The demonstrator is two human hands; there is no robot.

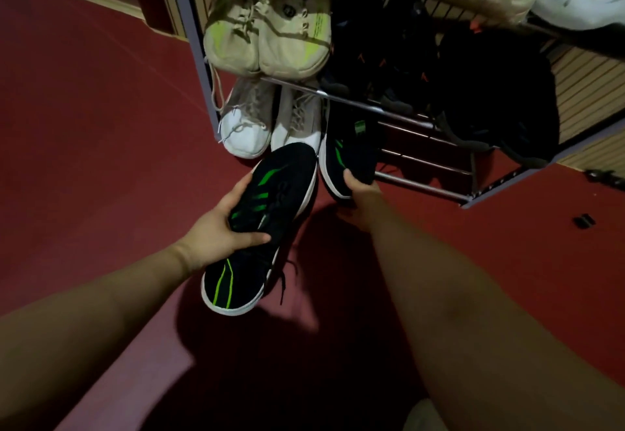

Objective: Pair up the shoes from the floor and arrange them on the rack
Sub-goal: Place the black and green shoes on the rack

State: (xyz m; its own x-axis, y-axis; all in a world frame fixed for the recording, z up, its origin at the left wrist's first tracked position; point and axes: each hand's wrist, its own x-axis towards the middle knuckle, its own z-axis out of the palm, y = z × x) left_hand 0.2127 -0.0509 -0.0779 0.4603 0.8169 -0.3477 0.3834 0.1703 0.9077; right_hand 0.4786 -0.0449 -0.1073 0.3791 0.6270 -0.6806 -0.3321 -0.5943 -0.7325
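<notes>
Rack stands at twelve o'clock, pale and dark pairs on its shelves. Black shoe, green-striped, white-soled, lies toe toward one o'clock, clasped in the left hand grip. Its mate, toe toward twelve on the lowest shelf, is clasped at the heel by the right hand.

Only one view, head cam, wide-angle. I see it looking steeply down and forward over both forearms at the red floor, close to the rack, whose lower shelves fill the upper frame. Edges bend.
</notes>
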